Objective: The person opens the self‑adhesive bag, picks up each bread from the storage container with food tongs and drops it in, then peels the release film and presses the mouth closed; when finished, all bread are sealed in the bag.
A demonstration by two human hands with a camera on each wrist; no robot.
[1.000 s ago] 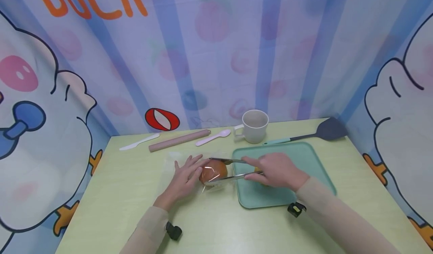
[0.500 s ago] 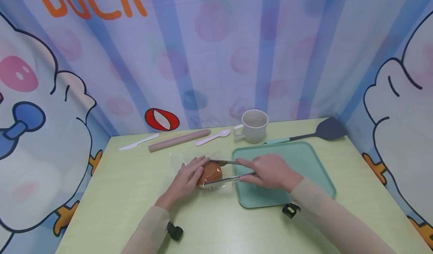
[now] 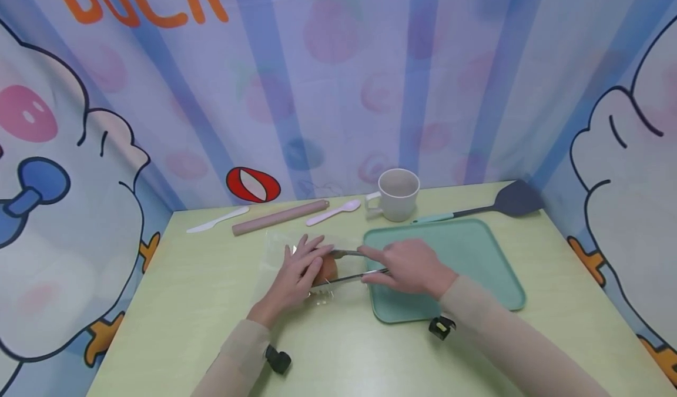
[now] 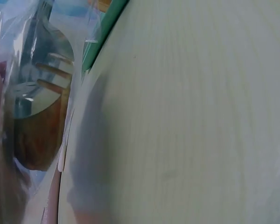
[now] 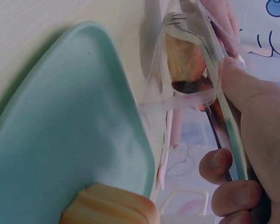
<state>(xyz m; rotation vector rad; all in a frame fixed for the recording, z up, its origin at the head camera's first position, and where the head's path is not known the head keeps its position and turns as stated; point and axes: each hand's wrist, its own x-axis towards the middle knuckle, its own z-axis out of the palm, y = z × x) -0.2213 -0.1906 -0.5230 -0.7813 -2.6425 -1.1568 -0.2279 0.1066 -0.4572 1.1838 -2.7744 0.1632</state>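
My right hand [image 3: 409,266] grips metal tongs [image 3: 349,278] above the left part of the green tray [image 3: 471,256]. The arms of the tongs reach left, one on each side of a round brown bun [image 3: 327,271]. A clear plastic bag [image 3: 275,250] lies around the bun. Fork-like tines on one tip of the tongs [image 5: 231,126] show beside the bun [image 5: 184,58] in the right wrist view. My left hand [image 3: 296,271] rests over the bag and the bun's left side, its fingers spread and mostly straight, hiding part of the bun.
A piece of bread [image 5: 112,205] sits on the tray, under my right hand. Along the table's back lie a white knife [image 3: 217,219], a pinkish-brown rod [image 3: 280,217], a pink spoon [image 3: 333,213], a grey-white mug [image 3: 399,194] and a dark spatula [image 3: 515,200].
My right hand has moved left with the tongs. The bun has shifted left, deeper under my left hand. The left fingers came together, then spread again.
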